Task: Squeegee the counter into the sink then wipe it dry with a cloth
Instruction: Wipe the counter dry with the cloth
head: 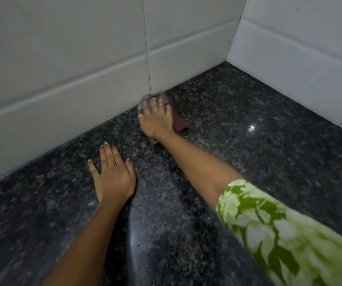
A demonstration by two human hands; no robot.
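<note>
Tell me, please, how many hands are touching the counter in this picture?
2. The left hand lies flat, palm down, on the bare dark granite counter. The right hand presses on a blurred cloth farther back, close to the tiled wall. None seems hidden.

The worktop (238, 124) is dark speckled polished stone, glossy enough to throw back a bright point of light. The wall tiles (63, 58) are pale, smooth and matt-looking. The cloth (179, 122) looks soft, maroon and dull. The sleeve (279, 230) is printed green-and-white fabric.
</note>
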